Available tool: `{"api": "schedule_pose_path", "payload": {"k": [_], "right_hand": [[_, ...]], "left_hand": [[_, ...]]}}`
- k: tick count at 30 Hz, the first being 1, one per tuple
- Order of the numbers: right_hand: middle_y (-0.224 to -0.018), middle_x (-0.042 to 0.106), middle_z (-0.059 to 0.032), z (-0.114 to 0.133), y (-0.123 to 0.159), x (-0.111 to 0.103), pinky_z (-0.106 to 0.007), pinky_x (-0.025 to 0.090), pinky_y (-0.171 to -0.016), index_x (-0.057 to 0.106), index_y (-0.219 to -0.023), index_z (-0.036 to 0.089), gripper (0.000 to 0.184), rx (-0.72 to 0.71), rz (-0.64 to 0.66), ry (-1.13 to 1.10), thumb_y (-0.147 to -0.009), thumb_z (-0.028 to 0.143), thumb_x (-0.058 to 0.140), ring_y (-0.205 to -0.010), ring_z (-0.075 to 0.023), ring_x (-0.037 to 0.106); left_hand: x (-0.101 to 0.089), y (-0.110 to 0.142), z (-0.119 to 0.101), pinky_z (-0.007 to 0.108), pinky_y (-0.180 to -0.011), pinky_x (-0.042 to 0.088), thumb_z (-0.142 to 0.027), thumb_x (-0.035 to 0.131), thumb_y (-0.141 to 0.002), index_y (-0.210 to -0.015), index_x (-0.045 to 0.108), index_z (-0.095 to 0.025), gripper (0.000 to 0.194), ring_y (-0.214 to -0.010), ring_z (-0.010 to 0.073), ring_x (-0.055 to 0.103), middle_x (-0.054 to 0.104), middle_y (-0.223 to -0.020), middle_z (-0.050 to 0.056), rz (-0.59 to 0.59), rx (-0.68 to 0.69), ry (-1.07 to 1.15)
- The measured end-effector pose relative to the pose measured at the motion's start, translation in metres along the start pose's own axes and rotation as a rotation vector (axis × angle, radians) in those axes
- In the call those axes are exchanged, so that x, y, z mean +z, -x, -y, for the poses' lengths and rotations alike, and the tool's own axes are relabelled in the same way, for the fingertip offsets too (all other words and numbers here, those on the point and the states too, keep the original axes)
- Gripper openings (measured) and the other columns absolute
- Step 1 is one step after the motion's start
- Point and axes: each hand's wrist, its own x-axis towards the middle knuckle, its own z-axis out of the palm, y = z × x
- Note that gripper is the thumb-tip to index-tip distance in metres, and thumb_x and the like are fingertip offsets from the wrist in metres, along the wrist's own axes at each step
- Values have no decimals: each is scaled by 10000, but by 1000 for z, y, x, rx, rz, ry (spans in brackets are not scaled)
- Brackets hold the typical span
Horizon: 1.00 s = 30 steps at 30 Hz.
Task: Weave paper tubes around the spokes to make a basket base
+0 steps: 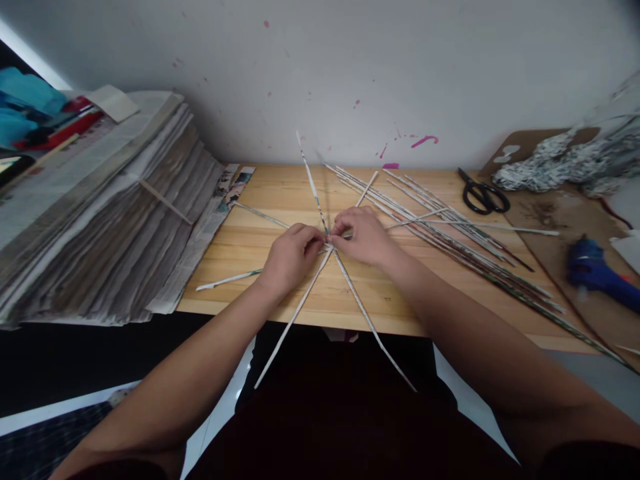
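Several thin paper sticks (293, 317) are crossing near the middle of the table (280, 193) and spreading outward like spokes. The left hand (293, 257) is pinching at this crossing, and the right hand (365, 233) is also grasping there with its fingertips, from the other side. The fingers are covering the joint, so I cannot tell which stick each hand is gripping. One patterned stick (312, 183) is seemingly rising from this point toward the wall (300, 80).

In my judgement, the crossing could be slipping apart if one pinch is loosening too soon. Two spokes are reaching over the front edge, so the body or a forearm could be pushing them and twisting the centre. On the right, the loose sticks (487, 267) are overlapping with the spokes, and a pull there could be dragging both.

The table is showing a pale wood grain. A tall stack of newspapers (150, 220) is leaning at the left. Toward the right, black scissors (472, 185) are lying beside a brown sheet (580, 217), where a blue glue gun (595, 267) is resting. A rough whitish bundle (545, 167) is sitting behind it. The grey-white wall is carrying pink and reddish stains.
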Motion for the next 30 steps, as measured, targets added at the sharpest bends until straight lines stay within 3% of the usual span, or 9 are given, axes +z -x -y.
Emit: {"api": "schedule_pose_path", "payload": {"k": [6, 13, 20, 30], "right_hand": [[-867, 724, -26, 1, -3, -2, -401, 373, -955, 686, -665, 219, 134, 34, 22, 17, -779, 248, 750, -928, -218, 632], [-989, 701, -52, 6, -1, 5, -444, 402, -890, 723, -724, 255, 96, 219, -18, 105, -751, 338, 765, -1061, -308, 555], [-940, 706, -41, 1, -1, 6, -418, 406, -915, 713, -695, 248, 97, 181, -5, 46, -760, 294, 769, -988, -257, 585], [-995, 718, -50, 2, 4, 8, -431, 395, -893, 720, -715, 240, 149, 150, -60, 103, -807, 358, 726, -1027, -284, 566]], "left_hand": [[0, -1, 2, 287, -824, 527, -149, 597, -899, -948, 714, -202, 137, -847, 163, 654, 702, -932, 33, -11, -5, 1], [2, -1, -2, 306, -835, 529, -169, 559, -926, -956, 705, -208, 154, -919, 184, 660, 698, -968, 43, 22, 32, -17], [4, 1, -2, 305, -824, 530, -194, 562, -944, -976, 695, -203, 137, -903, 182, 660, 692, -960, 43, 13, 66, -62], [3, 0, -2, 313, -833, 533, -194, 547, -946, -938, 668, -197, 121, -915, 191, 655, 684, -958, 54, 48, 62, -70]]}}
